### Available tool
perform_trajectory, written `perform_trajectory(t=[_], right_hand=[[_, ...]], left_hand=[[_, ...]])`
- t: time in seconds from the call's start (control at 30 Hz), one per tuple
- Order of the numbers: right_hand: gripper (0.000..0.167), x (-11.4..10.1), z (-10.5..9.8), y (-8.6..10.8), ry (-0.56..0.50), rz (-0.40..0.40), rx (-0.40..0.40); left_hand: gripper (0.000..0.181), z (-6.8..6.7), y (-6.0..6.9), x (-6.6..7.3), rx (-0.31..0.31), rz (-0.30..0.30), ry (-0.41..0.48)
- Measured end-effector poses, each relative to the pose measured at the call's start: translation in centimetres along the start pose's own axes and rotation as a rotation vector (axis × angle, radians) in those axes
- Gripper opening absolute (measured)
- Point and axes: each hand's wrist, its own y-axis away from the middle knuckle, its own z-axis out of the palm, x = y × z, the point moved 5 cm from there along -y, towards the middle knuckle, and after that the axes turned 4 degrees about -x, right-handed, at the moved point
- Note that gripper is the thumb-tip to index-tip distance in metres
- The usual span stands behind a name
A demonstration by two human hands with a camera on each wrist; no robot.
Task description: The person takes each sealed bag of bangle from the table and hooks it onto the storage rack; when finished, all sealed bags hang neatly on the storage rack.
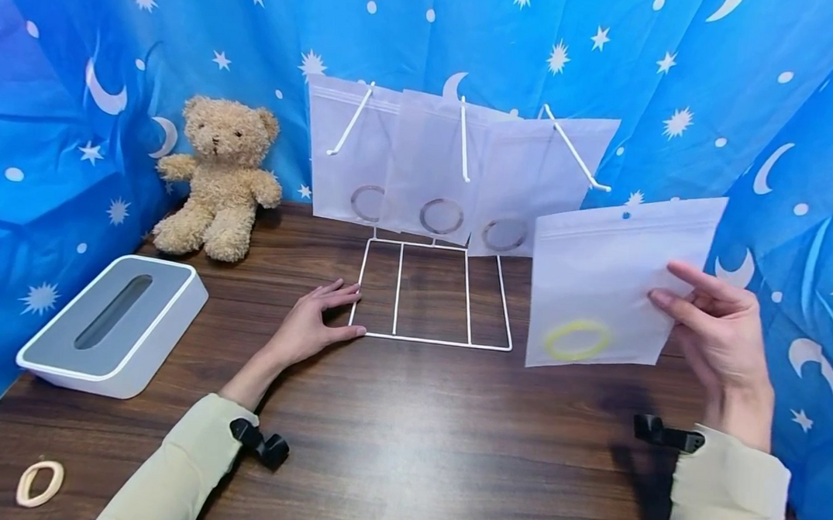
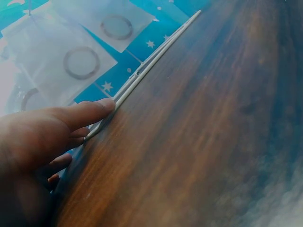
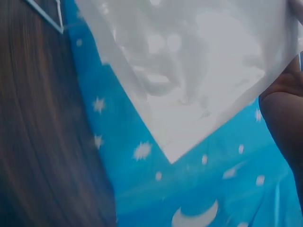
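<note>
In the head view, my right hand (image 1: 724,328) pinches the right edge of a frosted zip bag (image 1: 597,276), raised above the table's right side. A yellow ring (image 1: 578,341) shows through near its bottom, and a small hole sits at its top. The right wrist view shows the bag's lower corner (image 3: 173,146) up close. My left hand (image 1: 309,321) rests at the front left corner of a white wire rack (image 1: 430,340), thumb and fingertips touching the wire. Three similar bags, like the middle one (image 1: 431,152), hang from its hooks (image 1: 464,138), each with a dark ring inside.
At the back left sits a teddy bear (image 1: 221,174). In front of it stands a grey-topped white tissue box (image 1: 117,321). A pale beige ring (image 1: 40,484) lies near the table's front left. Blue curtains (image 1: 412,35) with stars and moons enclose the wooden table (image 1: 417,415).
</note>
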Motion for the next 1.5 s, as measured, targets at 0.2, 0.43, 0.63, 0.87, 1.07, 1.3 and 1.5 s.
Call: perform_trajectory(t=[0.2,0.43,0.63,0.87,1.07,1.3,1.5], right_hand=[[0.037,1.9,4.1,-1.6,0.151,0.037,-0.043],[0.042,4.6,8.4,-3.1,0.182,0.026,-0.063],[0.052,6.1,11.6,-3.4,0.262,0.003,-0.142],[0.06,6.4,13.6,-3.9,0.209,0.002,-0.105],[0.06,6.7,14.0,-4.1,0.198,0.014,-0.103],[0.061,7.0,13.7,-4.1,0.193,0.004,-0.104],[0.06,7.5,13.3,-4.3,0.186,0.012,-0.096]], left_hand=[[0.065,0.1,0.2,-0.4,-0.004,-0.011,-0.009],[0.063,-0.2,0.2,-0.3,0.013,0.011,-0.013],[0.062,0.0,0.0,-0.4,0.013,0.017,-0.025],[0.063,0.5,-0.2,-0.4,0.003,0.008,-0.014],[0.062,0.5,-0.2,-0.2,0.015,0.021,0.001],[0.063,0.3,-0.1,0.1,0.021,0.035,-0.007],[0.063,0.1,-0.1,-0.1,0.023,0.029,-0.012]])
